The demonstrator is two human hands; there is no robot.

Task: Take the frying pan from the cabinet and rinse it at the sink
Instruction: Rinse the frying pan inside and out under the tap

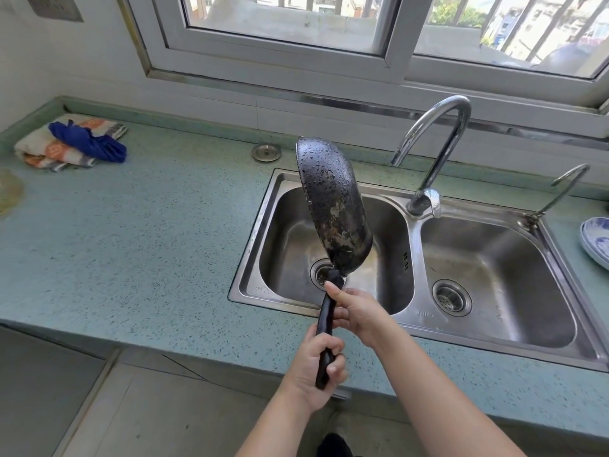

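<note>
A black frying pan (333,206) stands almost on edge above the left basin of the steel double sink (412,321). Its worn, scorched underside faces me and is beaded with water drops. Both hands grip its long black handle. My left hand (318,367) is closed around the handle's lower end, over the counter's front edge. My right hand (356,310) holds the handle higher up, close to the pan body. The chrome faucet (438,150) arches over the divider to the pan's right; I see no water running.
A teal speckled counter (148,245) stretches left of the sink. Folded cloths, one blue (89,141), lie at the back left. A steel drain cover (266,152) rests behind the sink. A small second tap (560,192) and blue-and-white plates (596,242) are at right.
</note>
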